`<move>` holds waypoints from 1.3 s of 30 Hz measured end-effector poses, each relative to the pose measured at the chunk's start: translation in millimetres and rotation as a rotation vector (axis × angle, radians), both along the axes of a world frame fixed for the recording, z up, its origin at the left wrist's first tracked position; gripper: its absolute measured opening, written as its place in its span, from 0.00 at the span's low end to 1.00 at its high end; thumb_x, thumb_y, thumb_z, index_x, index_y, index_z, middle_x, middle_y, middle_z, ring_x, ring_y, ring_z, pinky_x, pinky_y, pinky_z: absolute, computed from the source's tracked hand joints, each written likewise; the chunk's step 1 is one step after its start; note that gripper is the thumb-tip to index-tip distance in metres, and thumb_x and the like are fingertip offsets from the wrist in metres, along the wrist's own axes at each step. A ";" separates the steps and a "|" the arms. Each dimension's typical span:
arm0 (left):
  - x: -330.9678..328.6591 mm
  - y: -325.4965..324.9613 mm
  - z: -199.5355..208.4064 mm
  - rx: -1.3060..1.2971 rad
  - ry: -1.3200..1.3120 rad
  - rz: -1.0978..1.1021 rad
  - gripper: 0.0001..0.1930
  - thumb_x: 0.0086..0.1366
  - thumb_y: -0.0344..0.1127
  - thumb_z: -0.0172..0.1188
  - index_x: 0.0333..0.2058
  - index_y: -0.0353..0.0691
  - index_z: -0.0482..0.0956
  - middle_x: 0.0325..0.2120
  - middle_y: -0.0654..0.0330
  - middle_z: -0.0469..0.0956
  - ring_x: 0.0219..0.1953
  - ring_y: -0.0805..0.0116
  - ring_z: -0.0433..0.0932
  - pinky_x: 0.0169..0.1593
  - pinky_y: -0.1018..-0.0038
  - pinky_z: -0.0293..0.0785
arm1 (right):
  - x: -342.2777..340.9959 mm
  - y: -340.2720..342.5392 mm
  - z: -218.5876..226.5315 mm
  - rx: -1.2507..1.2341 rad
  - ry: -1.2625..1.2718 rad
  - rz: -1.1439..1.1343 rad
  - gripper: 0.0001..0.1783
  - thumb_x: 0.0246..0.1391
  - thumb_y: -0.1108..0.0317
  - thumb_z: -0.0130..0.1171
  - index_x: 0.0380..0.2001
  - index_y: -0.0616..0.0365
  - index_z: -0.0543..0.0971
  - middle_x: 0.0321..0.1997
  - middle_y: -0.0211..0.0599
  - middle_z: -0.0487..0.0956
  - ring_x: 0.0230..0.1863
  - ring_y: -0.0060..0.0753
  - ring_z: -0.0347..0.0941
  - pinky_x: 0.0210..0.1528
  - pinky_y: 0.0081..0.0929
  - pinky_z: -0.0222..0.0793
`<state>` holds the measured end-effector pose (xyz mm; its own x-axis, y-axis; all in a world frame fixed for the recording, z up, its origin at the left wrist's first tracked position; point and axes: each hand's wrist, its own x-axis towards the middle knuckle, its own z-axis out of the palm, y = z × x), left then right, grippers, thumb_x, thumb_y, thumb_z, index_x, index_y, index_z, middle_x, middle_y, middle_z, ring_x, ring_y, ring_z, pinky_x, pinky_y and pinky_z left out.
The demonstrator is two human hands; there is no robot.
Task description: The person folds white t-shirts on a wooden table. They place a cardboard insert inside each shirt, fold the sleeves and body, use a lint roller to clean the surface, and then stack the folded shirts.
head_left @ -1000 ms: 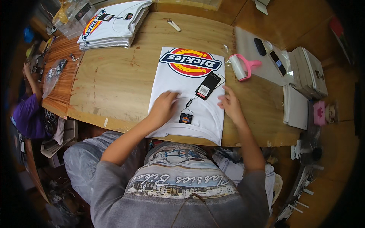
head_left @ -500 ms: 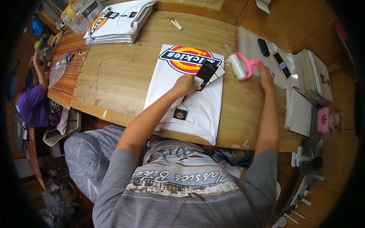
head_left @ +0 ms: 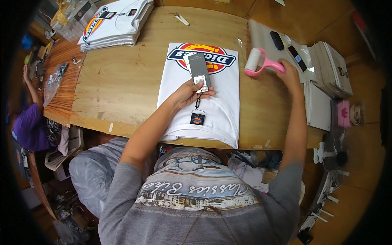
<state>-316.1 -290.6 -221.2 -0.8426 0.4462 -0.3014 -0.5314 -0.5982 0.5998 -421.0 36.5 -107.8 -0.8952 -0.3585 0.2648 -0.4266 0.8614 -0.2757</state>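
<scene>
A folded white T-shirt (head_left: pixel 222 96) lies on the wooden table in front of me, its neckline toward me and a red, yellow and navy printed emblem (head_left: pixel 220 61) at its far end. My left hand (head_left: pixel 192 93) is closed on hang tags (head_left: pixel 200 69), grey and white, held over the shirt. A short cord runs from them to a black neck label (head_left: pixel 197 119) on the shirt. On the right, my right hand (head_left: pixel 289 75) grips the pink handle of a lint roller (head_left: pixel 254 61). Its white roll points left, beside the shirt's right edge.
Folded white T-shirts (head_left: pixel 116 24) are stacked at the far left, with a small white-handled tool (head_left: pixel 181 19) nearby. At the right stand stacked white packs (head_left: pixel 332 69) and a black phone-like device (head_left: pixel 297 58). A person in a purple top (head_left: pixel 30 128) works at the left.
My left hand has turned the tags over and moved slightly left, so they show grey instead of black. My right hand has lifted and swung the lint roller.
</scene>
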 end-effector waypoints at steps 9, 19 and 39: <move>2.2 4.4 -5.2 -0.084 0.059 -0.019 0.14 0.63 0.35 0.37 0.45 0.35 0.58 0.36 0.50 0.70 0.38 0.61 0.73 0.39 0.74 0.74 | 201.9 -73.0 -22.3 -0.083 -0.288 0.002 0.23 0.38 0.75 0.56 0.44 0.54 0.70 0.33 0.44 0.72 0.31 0.43 0.70 0.33 0.29 0.65; 14.0 35.8 24.2 -0.429 1.466 -0.771 0.14 0.47 0.33 0.58 0.34 0.34 0.73 0.47 0.51 0.65 0.55 0.53 0.56 0.54 0.57 0.52 | 242.4 -50.8 92.3 -0.301 -0.384 -0.734 0.19 0.45 0.71 0.52 0.44 0.59 0.70 0.37 0.49 0.73 0.28 0.36 0.72 0.31 0.27 0.66; 57.7 54.0 1.2 -0.597 1.437 -0.879 0.25 0.45 0.37 0.57 0.46 0.45 0.69 0.49 0.56 0.64 0.56 0.57 0.53 0.58 0.60 0.44 | 106.3 -252.6 29.5 0.394 -0.397 0.054 0.12 0.44 0.71 0.43 0.31 0.63 0.72 0.26 0.52 0.74 0.27 0.50 0.72 0.30 0.43 0.68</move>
